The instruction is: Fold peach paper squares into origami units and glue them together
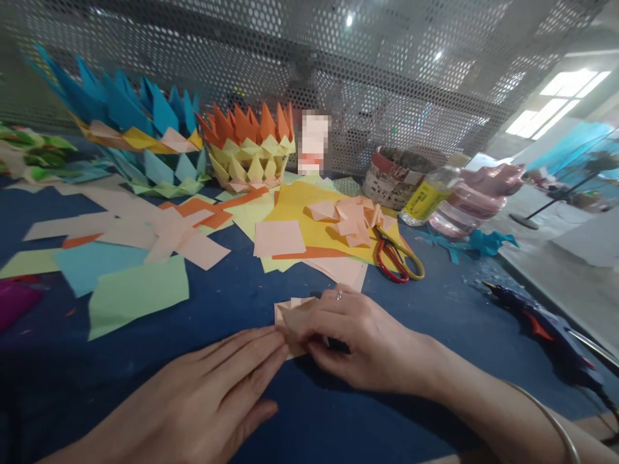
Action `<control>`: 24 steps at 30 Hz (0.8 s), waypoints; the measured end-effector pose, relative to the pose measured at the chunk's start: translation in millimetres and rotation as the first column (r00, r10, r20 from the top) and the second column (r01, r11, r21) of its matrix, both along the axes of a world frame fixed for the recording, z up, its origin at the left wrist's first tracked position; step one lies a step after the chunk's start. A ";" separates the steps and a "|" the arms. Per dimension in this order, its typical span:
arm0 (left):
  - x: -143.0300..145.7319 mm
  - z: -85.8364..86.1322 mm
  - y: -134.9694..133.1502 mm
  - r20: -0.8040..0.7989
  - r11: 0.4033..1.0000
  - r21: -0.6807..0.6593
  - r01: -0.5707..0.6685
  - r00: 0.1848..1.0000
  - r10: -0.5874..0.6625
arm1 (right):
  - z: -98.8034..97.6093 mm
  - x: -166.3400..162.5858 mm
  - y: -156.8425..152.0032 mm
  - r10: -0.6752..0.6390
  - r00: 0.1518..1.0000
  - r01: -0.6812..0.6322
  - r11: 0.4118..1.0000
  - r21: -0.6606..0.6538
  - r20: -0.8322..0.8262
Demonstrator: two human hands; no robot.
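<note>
A small piece of peach paper (285, 310) with creases lies on the dark blue tabletop, partly hidden under my fingers. My left hand (207, 386) rests flat, fingers stretched out together, its fingertips touching the paper's near left edge. Over the paper's right side, my right hand (358, 335) has curled fingers gripping or pressing it; the thumb is bent beneath. Just beyond are a flat peach paper square (279, 238) and a cluster of folded peach pieces (351, 219) on yellow sheets (294, 203). Scissors (399, 254) with red and yellow handles lie right of these.
Blue (164, 109) and orange-yellow (249, 148) folded-paper bowls stand at the back left. Loose paper strips (126, 219) and a green sheet (140, 293) spread at left. A round container (394, 177), labelled bottle (425, 196), pink bottle (469, 200) and glue gun (541, 316) are at right.
</note>
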State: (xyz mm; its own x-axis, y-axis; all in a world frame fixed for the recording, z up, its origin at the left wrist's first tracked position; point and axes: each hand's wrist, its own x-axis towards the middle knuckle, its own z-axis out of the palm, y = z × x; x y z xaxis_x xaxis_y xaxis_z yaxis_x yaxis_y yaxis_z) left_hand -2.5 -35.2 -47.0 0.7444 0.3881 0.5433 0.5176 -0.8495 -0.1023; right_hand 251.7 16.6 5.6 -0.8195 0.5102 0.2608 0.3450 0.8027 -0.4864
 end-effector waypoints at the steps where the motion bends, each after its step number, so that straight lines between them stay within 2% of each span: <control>1: 0.0 -0.1 -0.1 -0.002 1.000 0.002 -0.008 1.000 0.008 | -1.7 -0.2 0.4 0.005 1.000 -0.005 1.000 -0.017 -0.002; 6: -0.7 -5.4 0.2 -0.047 1.000 0.010 -0.018 0.999 0.018 | -6.8 2.5 5.2 0.033 0.999 -0.034 0.999 -0.033 -0.036; 13: -3.3 -9.1 -0.7 -0.004 0.999 -0.032 -0.016 1.000 0.016 | -8.1 6.5 9.9 0.091 0.995 -0.091 0.996 0.009 -0.046; 18: -5.3 -12.1 -1.1 -0.091 1.000 0.005 -0.015 0.996 0.015 | -8.9 8.7 10.9 0.122 0.991 -0.122 0.992 -0.003 -0.053; 24: -1.0 -4.9 1.2 -0.104 1.000 -0.021 -0.020 0.994 0.018 | -4.6 8.0 11.1 0.149 0.986 -0.149 0.989 -0.003 -0.073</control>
State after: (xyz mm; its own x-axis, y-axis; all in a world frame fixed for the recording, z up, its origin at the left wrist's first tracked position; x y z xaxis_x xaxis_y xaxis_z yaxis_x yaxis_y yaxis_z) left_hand -3.5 -34.0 -51.9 0.7887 0.4138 0.4548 0.5211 -0.8424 -0.1372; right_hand 259.7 27.7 1.0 -0.8655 0.3865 0.3186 0.1855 0.8382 -0.5129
